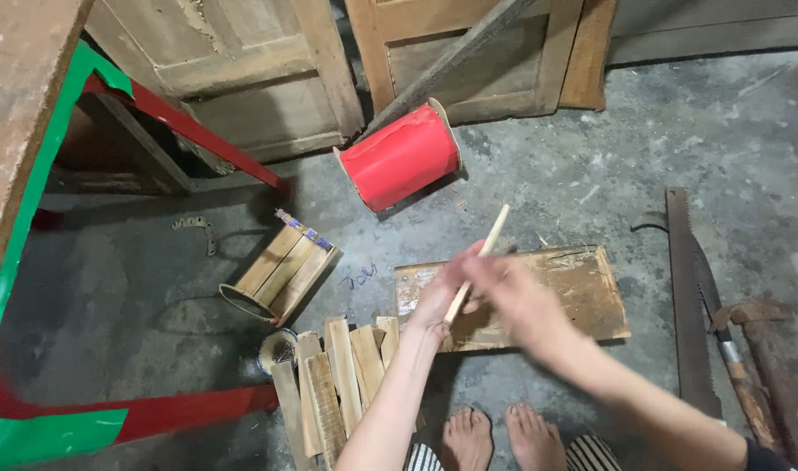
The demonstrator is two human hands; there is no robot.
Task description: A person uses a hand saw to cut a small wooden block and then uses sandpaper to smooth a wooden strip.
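Both hands, left hand and right hand, grip a bamboo stick (blurred).

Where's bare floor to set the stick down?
Bare concrete floor lies between the red roll, the flat board and the saw. Another patch lies left of the small slat bundle. Crowded: the slat pile near both hands.

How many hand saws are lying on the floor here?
1: the hand saw lies on the concrete floor at the right, beside a rusty tool. Others may be out of frame.
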